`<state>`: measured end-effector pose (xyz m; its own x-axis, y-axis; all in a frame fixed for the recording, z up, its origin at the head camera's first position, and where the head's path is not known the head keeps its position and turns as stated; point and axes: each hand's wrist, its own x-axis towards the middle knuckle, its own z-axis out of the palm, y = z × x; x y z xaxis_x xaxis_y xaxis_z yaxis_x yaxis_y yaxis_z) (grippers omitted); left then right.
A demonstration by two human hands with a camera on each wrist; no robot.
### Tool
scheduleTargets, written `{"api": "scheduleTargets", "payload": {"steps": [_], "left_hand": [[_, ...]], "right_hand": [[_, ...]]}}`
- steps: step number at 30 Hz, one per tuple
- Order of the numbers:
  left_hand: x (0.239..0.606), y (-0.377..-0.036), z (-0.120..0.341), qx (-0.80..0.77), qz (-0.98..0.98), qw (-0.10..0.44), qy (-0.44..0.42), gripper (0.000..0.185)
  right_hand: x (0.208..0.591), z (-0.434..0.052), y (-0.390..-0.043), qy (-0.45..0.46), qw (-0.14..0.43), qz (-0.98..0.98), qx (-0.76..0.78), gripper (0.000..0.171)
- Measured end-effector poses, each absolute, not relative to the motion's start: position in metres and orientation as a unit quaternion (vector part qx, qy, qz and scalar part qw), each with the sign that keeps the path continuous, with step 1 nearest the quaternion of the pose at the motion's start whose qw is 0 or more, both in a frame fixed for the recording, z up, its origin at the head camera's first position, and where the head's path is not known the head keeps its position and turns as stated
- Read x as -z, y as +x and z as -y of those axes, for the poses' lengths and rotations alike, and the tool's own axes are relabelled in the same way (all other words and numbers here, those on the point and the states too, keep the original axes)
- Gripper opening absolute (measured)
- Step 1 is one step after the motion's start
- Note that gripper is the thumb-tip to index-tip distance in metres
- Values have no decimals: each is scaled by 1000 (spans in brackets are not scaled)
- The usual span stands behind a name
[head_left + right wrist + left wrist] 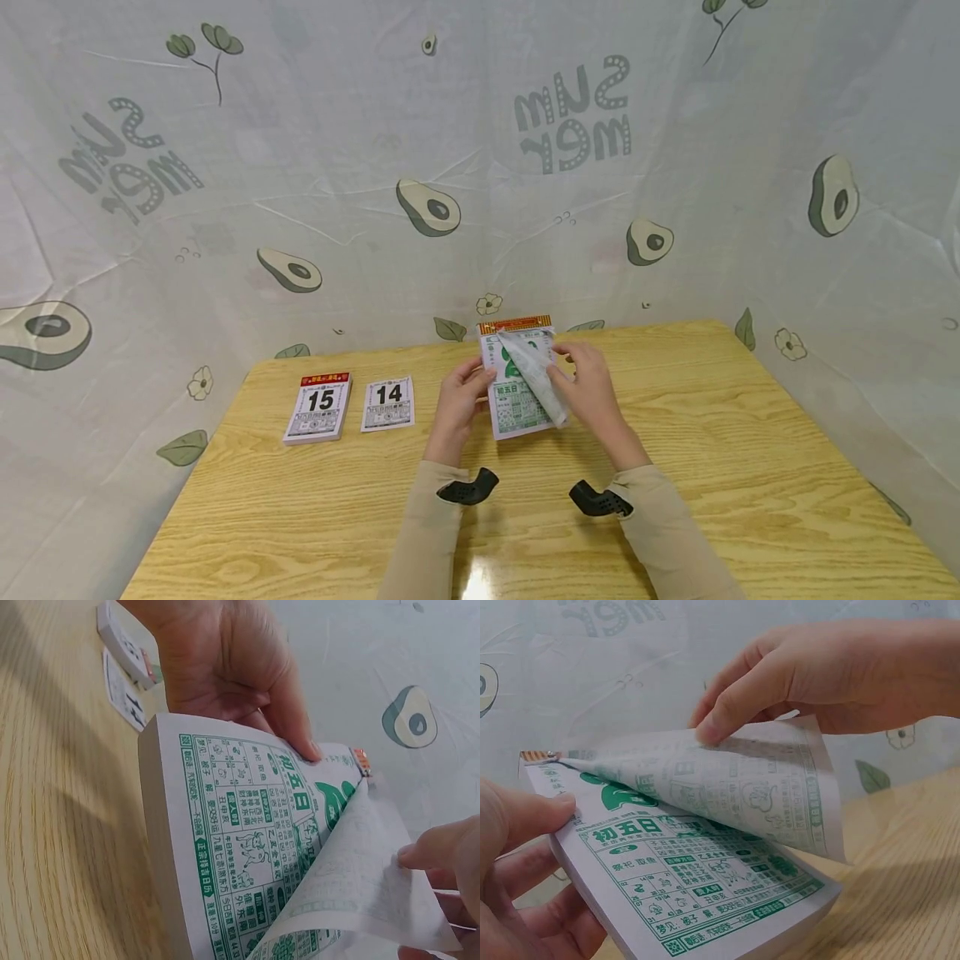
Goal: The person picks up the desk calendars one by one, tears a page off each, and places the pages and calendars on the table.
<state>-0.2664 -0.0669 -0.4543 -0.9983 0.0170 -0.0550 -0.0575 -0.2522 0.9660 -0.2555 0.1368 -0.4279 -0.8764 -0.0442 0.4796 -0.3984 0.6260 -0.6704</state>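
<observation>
A thick tear-off calendar (516,400) with green print and a red-and-gold top strip is held up off the table. My left hand (459,406) grips its left edge, thumb on the front and fingers behind. My right hand (592,398) pinches the top page (765,787), which is pulled diagonally away from the pad and curls over, showing its pale back. That page still joins the pad near the top strip, beside a metal fastener (367,772). Beneath it, another green-printed page shows.
On the wooden table (712,467), left of my hands, lies a smaller calendar pad (318,408) reading 15 with a red header. Next to it is a loose sheet (388,404) reading 14. A patterned curtain (360,275) hangs behind the table.
</observation>
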Motion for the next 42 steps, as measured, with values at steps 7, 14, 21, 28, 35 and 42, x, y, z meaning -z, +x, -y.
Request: {"api": "scheduleTargets", "payload": {"steps": [7, 14, 21, 28, 35, 42], "left_hand": [[453, -266, 65, -786, -617, 34, 5, 40], [452, -265, 64, -786, -616, 41, 19, 39], [450, -264, 62, -781, -623, 46, 19, 40], [451, -264, 59, -789, -612, 49, 20, 40], [451, -264, 59, -791, -610, 49, 21, 40], [451, -264, 59, -791, -610, 49, 18, 40]], "right_hand": [[426, -133, -253, 125, 197, 877, -419, 24], [424, -130, -252, 117, 208, 880, -412, 18], [426, -130, -252, 101, 214, 864, -445, 15], [429, -131, -255, 76, 207, 856, -468, 17], [431, -132, -258, 61, 191, 842, -500, 15], [430, -132, -257, 47, 158, 831, -531, 16]]}}
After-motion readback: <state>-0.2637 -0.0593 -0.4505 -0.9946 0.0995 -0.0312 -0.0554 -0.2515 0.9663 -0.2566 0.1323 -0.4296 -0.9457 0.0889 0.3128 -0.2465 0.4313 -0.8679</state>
